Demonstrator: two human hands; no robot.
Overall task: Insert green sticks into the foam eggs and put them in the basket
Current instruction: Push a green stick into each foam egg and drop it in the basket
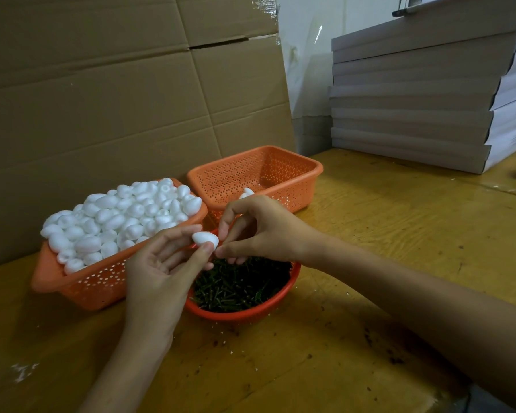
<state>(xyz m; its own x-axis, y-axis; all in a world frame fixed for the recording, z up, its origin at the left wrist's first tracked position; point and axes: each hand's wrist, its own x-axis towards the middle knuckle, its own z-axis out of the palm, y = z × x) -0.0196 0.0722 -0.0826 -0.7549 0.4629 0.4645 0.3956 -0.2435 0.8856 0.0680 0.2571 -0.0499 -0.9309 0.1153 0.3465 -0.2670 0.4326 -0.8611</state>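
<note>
- Centre of frame: foam egg [205, 238] pinched between thumb and forefinger of left hand [158, 263], palm up; right hand [256, 231] meets it from the right, fingertips pinching at its right tip; any stick there is too small to tell
- Count: one egg in hand; second egg [246, 192] in rear basket [280, 174]; heaped eggs [122, 216] in left basket [81, 284], too many to count; green sticks [242, 284] piled in round bowl [245, 315]
- Both hands above the bowl, right fingers curled

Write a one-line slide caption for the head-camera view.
Left hand holds a foam egg; right hand pinches at its tip over the green sticks.
</note>
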